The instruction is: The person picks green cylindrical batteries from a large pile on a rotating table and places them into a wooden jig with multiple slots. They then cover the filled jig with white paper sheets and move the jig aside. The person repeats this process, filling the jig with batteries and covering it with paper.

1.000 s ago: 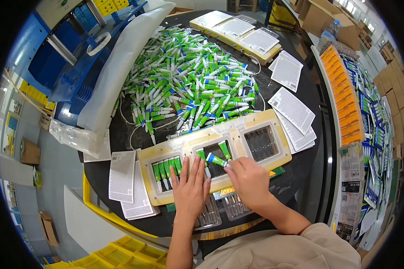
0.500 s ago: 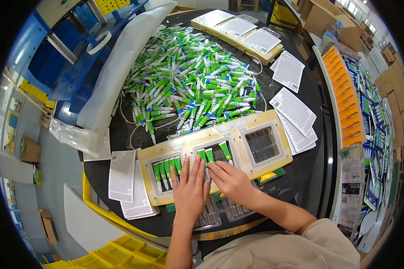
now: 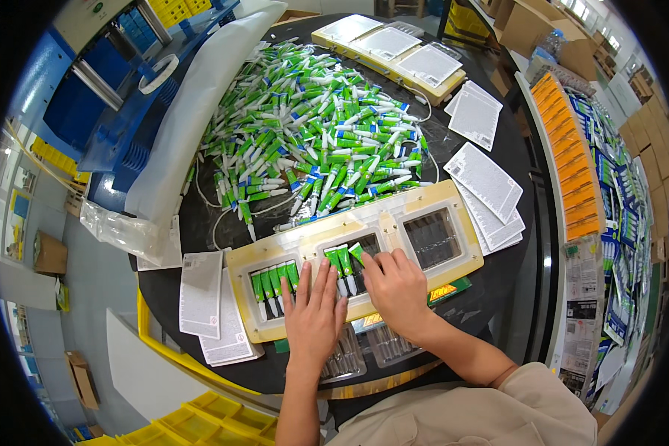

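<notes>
both hands (image 3: 353, 297) flat on green tubes (image 3: 343, 262)

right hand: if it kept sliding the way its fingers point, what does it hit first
The right hand points up and left across the cream tray. First it would likely meet the green tubes in the middle compartment, at its fingertips, then the tray's far rim; depth is uncertain.

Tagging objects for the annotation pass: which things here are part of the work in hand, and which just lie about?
In use:
left hand
right hand
cream three-window loading frame
green-and-white tubes in the frame
heap of green-and-white tubes

Lying about:
white printed paper sheets
second cream frame at the back
yellow plastic bins
</notes>
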The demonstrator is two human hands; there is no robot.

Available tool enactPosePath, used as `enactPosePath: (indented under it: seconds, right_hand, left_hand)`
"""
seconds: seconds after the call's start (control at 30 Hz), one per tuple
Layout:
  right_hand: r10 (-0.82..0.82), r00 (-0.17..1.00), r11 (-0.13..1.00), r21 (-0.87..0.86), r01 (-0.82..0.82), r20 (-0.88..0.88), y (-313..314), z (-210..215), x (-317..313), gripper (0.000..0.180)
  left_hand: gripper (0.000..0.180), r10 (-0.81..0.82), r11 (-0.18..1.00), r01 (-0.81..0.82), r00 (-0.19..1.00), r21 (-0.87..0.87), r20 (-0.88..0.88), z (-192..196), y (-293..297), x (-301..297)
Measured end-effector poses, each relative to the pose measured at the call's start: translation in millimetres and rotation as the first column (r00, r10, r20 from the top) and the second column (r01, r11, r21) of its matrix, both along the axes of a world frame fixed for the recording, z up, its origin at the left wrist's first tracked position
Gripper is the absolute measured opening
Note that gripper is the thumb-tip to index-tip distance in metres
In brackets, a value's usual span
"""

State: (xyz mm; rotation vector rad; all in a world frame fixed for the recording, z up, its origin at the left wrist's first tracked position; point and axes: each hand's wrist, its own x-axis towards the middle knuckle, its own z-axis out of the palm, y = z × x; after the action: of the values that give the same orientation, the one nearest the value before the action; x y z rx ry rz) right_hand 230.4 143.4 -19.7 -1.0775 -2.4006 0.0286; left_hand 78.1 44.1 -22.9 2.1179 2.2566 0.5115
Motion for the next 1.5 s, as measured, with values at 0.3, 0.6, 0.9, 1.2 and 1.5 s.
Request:
enactPosePath:
  seconds: [0.3, 0.6, 0.9, 1.2, 1.5]
  right_hand:
    - [0.055, 0.986, 0.998, -0.035, -0.061, -0.157, -0.9, -0.6, -14.6, 0.026]
    - [0.405, 0.899, 0.912, -0.150, -0.382, 0.166, 136.3, 7.5, -69.5, 0.015]
    - [0.357, 0.861, 0.848, -0.261, -0.461, -0.361, 138.8, 41.4, -13.8, 0.029]
    - [0.400, 0.916, 0.916, 0.001, -0.400, -0.045, 28.8, -7.5, 32.2, 0.037]
    - [0.331, 0.932, 0.926, -0.136, -0.351, -0.151, 53.8, 24.9, 30.6, 0.037]
  left_hand:
    - [0.058, -0.005, 1.000, 0.005, 1.000, -0.012, 0.010, 7.4, 2.7, 0.4]
    - [0.067, -0.293, 0.944, 0.288, 0.956, -0.162, -0.010, 21.5, 22.1, 9.5]
    - [0.070, -0.278, 0.952, 0.269, 0.960, -0.149, -0.038, 13.2, 22.8, 2.9]
    - [0.073, -0.268, 0.953, 0.270, 0.963, -0.140, 0.036, 10.0, 20.3, 0.1]
    - [0.069, -0.247, 0.960, 0.253, 0.967, -0.119, 0.063, 23.2, 23.4, -2.3]
